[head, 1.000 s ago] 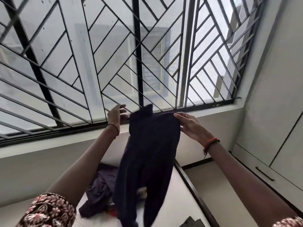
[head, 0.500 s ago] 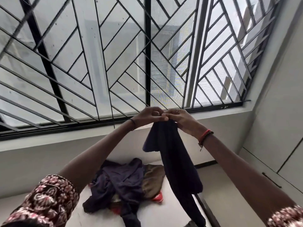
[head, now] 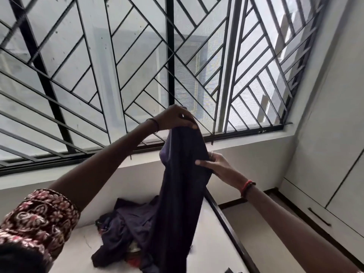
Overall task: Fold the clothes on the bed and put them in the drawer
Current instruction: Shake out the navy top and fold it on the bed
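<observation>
A dark navy garment [head: 181, 194] hangs in the air above the white bed [head: 212, 243], folded lengthwise. My left hand [head: 175, 118] grips its top end, raised in front of the window. Lower down, my right hand [head: 215, 164] pinches the garment's right edge, thumb lying across the front of the cloth. Behind the hanging cloth a heap of dark clothes [head: 126, 229] lies on the bed, with a bit of red fabric showing under it. The garment's lower end runs out of the bottom of the frame.
A big window with a black diagonal grille [head: 137, 75] fills the wall behind the bed. The bed's dark wooden edge [head: 226, 219] runs down the right side. Pale wardrobe doors and a drawer with a dark handle [head: 319, 216] stand at the right.
My hands, together at the garment's top half a second ago, have separated: the left rose holding the top, the right slid down to the garment's right edge.
</observation>
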`<action>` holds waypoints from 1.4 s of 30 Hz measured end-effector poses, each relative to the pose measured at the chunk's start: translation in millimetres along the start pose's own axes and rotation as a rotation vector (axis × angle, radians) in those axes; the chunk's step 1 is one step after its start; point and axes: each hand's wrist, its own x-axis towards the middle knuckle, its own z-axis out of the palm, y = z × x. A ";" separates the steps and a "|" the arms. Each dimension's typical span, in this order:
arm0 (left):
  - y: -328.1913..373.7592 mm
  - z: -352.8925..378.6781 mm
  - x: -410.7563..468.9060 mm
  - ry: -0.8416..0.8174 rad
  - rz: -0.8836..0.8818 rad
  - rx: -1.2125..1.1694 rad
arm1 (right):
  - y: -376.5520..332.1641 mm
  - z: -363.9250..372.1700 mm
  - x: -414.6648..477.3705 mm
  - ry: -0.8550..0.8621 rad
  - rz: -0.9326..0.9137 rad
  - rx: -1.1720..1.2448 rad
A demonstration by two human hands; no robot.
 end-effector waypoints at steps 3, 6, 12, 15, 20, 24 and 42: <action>-10.7 -22.2 -2.6 0.062 0.018 0.034 | 12.0 -8.9 -5.7 -0.071 0.044 -0.154; -23.3 -44.5 -8.7 0.094 0.004 0.109 | 18.6 -17.1 -8.9 -0.096 0.068 -0.243; -50.3 -63.4 -27.8 -0.162 -0.186 0.218 | 26.6 -27.3 -6.4 -0.152 0.169 -0.213; -55.0 -59.9 -37.5 -0.269 -0.251 0.211 | 34.8 -23.9 -6.9 -0.216 0.211 -0.318; -58.7 -55.9 -51.2 -0.231 -0.237 0.143 | 45.4 -12.7 -12.5 -0.261 0.268 -0.242; -60.3 -55.9 -59.4 -0.159 -0.213 0.014 | 38.8 -1.1 -7.5 -0.277 0.303 -0.002; -82.2 -55.6 -99.8 -0.166 -0.295 0.012 | -3.6 25.4 33.6 0.330 -0.168 -0.114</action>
